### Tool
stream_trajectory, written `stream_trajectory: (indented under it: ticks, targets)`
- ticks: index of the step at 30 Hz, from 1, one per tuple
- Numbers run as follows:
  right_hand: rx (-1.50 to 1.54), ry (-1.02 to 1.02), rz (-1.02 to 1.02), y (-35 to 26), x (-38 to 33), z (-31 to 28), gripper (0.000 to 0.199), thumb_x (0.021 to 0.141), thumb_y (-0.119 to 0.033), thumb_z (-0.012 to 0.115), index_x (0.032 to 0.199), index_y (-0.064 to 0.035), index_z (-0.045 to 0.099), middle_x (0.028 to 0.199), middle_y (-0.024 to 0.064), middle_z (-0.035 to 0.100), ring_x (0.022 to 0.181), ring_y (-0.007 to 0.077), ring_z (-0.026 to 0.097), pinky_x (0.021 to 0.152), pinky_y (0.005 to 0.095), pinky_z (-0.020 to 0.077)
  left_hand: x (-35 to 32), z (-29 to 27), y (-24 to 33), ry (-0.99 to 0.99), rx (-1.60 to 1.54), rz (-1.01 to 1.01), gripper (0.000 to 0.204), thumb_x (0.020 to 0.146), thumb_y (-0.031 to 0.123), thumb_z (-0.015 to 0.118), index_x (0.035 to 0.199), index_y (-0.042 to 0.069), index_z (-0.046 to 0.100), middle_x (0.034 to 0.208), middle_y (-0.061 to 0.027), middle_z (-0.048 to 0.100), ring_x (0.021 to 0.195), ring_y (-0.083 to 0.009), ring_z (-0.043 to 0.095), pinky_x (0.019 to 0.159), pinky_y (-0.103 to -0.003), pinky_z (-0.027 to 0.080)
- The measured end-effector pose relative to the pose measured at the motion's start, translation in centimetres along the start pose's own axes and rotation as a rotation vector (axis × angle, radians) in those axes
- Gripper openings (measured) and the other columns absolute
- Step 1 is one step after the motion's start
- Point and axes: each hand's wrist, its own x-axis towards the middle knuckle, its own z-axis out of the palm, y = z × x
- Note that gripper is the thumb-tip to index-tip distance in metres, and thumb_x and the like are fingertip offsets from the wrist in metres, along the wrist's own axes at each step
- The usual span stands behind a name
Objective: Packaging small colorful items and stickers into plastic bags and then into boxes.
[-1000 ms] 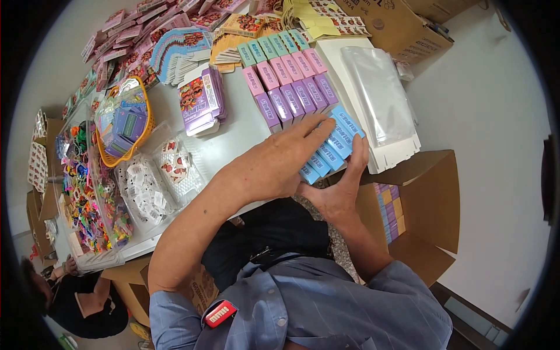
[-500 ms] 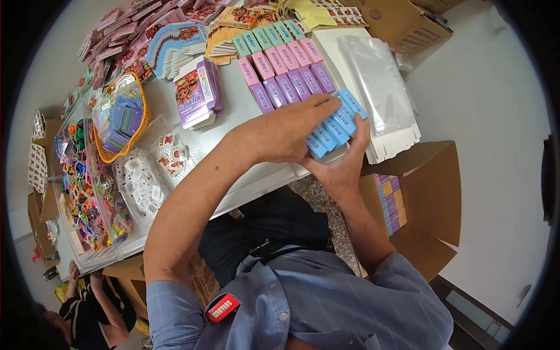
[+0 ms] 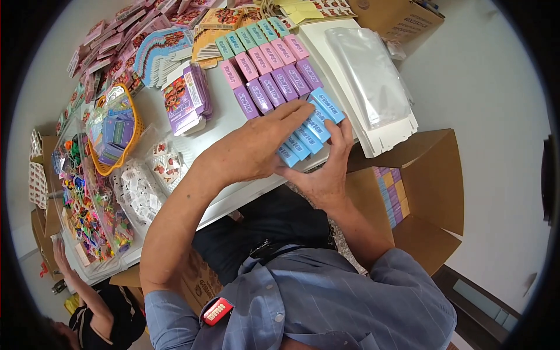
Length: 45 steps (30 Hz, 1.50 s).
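Observation:
A row of several small light-blue boxes [image 3: 314,129] is squeezed together between my two hands at the table's near edge. My left hand [image 3: 256,140] lies along their far left side, fingers closed over the boxes. At the right end my right hand [image 3: 328,169] grips them, its fingers around the end box and its thumb toward the near left. Just beyond stand rows of purple boxes [image 3: 272,90], pink boxes [image 3: 259,63] and green boxes [image 3: 245,37], packed side by side. The undersides of the blue boxes are hidden.
Clear plastic bags [image 3: 367,79] lie on white card sheets at the right. Below them stands an open carton [image 3: 429,204] with boxes inside. Flat purple cartons [image 3: 188,99], a yellow basket [image 3: 138,125] and a tray of colourful trinkets [image 3: 87,198] occupy the left. Another person [image 3: 108,309] is at lower left.
The blue boxes, held in both hands, have shifted left and slightly nearer in the picture, while the whole table view has also slid left. The other person's arm has moved.

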Motion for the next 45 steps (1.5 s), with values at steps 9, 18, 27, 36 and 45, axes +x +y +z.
stream_trajectory:
  ticks: [9,18,27,36,45]
  targets:
    - [0.076,-0.132,0.06,3.2,1.1,-1.8,0.115,0.053,-0.028,0.099,0.147,-0.0088,0.034,0.15,0.0234,0.027,0.132,0.037,0.041,0.1,0.0443,0.0464,2.3,1.7,-1.6,-0.067,-0.047,-0.026,0.082,0.07,-0.012,0.062,0.147,0.004,0.041,0.154,-0.0199,0.039,0.127,-0.0429,0.053,0.102,-0.045,0.05]
    - [0.039,-0.207,-0.003,4.0,1.5,-3.0,0.089,0.062,-0.021,0.095,0.141,-0.0122,0.054,0.144,0.0212,0.04,0.125,0.0356,0.049,0.101,0.0432,0.0458,-0.1,2.1,0.5,0.058,0.537,-0.048,0.065,0.075,-0.005,0.063,0.139,0.006,0.053,0.141,-0.0143,0.05,0.121,-0.0308,0.055,0.097,-0.04,0.05]
    - [0.004,-0.201,-0.22,7.7,2.5,-2.6,0.085,0.063,-0.017,0.094,0.138,-0.0147,0.054,0.139,0.0212,0.045,0.12,0.0374,0.054,0.099,0.0444,0.0468,-2.2,5.4,0.2,0.24,0.744,-0.131,0.063,0.08,0.018,0.067,0.138,0.001,0.051,0.144,-0.0133,0.046,0.136,-0.0305,0.042,0.112,-0.047,0.033]
    - [-0.013,-0.177,-0.307,9.1,3.1,-2.2,0.095,0.066,-0.009,0.091,0.147,-0.0118,0.04,0.14,0.0223,0.046,0.124,0.0399,0.053,0.101,0.0445,0.0474,-1.4,9.0,-1.4,0.542,0.463,-0.146,0.078,0.081,0.039,0.079,0.143,0.002,0.048,0.155,-0.0171,0.04,0.148,-0.0382,0.03,0.119,-0.06,0.016]
    - [0.024,-0.295,-0.253,8.4,5.4,-3.9,0.104,0.066,-0.012,0.092,0.151,-0.0049,0.032,0.143,0.0239,0.047,0.129,0.0373,0.05,0.105,0.0446,0.045,-0.2,11.3,-2.0,0.739,0.45,-0.081,0.062,0.075,0.024,0.086,0.132,0.016,0.063,0.147,-0.0107,0.051,0.141,-0.0347,0.043,0.117,-0.059,0.026]
